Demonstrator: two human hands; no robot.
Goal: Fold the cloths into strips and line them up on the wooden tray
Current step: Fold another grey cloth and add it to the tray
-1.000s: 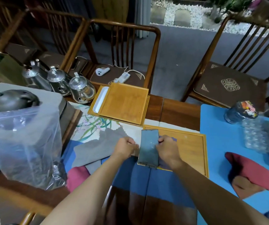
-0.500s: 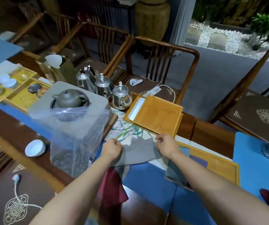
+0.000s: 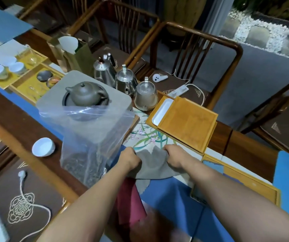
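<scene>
Left hand (image 3: 130,158) fingers curled gripping grey cloth (image 3: 151,167) left edge, right hand (image 3: 175,157) gripping its right edge, cloth spanning between both fists, wooden tray (image 3: 241,177) right of right-hand fingers

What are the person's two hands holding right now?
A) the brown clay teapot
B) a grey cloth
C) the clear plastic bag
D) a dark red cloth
B: the left hand and the right hand each grip an upper corner of the grey cloth spread on the table, while the dark red cloth lies untouched below it, between the forearms.
</scene>
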